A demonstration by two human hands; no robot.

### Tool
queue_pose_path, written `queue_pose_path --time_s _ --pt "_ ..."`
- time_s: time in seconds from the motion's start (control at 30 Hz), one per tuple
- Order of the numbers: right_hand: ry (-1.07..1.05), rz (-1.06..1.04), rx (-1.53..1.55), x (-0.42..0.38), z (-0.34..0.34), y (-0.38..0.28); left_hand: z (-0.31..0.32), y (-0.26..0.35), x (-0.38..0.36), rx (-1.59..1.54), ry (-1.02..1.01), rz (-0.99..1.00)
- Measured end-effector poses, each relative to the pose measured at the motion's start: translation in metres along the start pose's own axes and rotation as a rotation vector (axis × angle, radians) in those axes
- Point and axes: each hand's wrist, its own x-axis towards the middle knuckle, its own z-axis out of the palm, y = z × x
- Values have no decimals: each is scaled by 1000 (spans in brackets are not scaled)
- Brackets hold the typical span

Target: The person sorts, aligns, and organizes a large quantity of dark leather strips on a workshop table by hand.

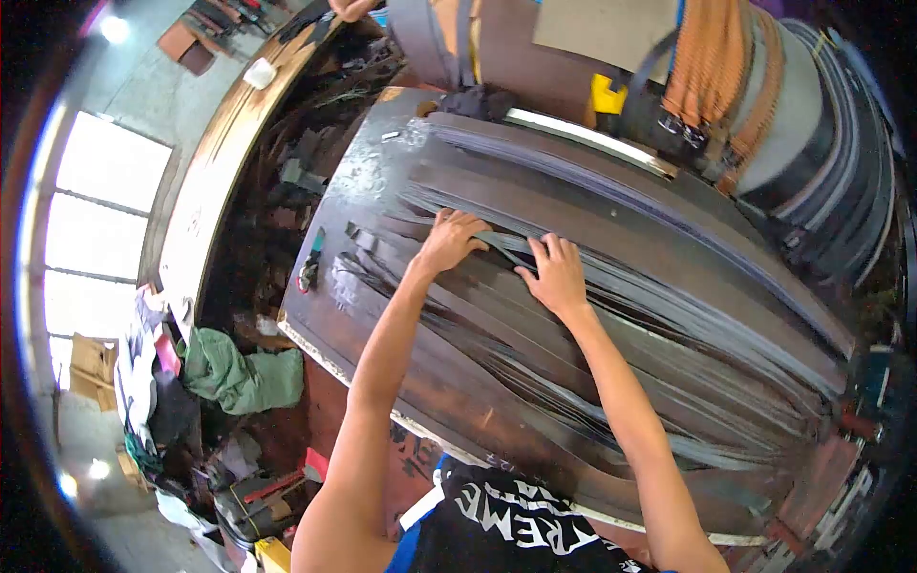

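Long, narrow dark grey and brown leather strips (pixel 669 296) lie in bundles along the work table, fanned lengthwise. My left hand (pixel 454 241) rests on the bundle near its left end, fingers curled over some strips. A little to the right, my right hand (pixel 559 275) has its fingers bent over the same bundle and its thumb towards the left hand. Between the two hands runs a leather strip (pixel 506 250), lifted slightly from the others; its ends are lost among the pile. My fingers partly hide what they grip.
On the table's left part (pixel 334 229) lies a green-handled cutter (pixel 310 260). Behind stands a large roll with orange braided belts (pixel 707 67) and dark straps hung over it. A green cloth bundle (pixel 244 372) sits at left, below a long wooden bench (pixel 215 162). Another person's hand (pixel 353 8) shows at the top.
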Motion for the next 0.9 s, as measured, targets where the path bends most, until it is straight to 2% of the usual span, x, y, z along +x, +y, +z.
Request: queue_pose_path --time_s 0.13,0.3,0.57,0.63,0.73,0.9 --pt "-58 43 -35 8 -1 -6 3 -2 2 -15 0 -23" --pt "-114 72 -77 7 12 -8 8 -9 3 -26 -30 45" --pt "-58 63 -109 7 19 -2 -6 -29 -4 52 -29 60" --pt "-77 107 -126 8 19 -2 -9 -37 -14 299 72 -46" --pt "-66 93 -148 8 17 -1 -7 -30 -12 333 101 -170" --pt "-99 81 -197 10 14 -3 0 -36 -14 260 261 -265"
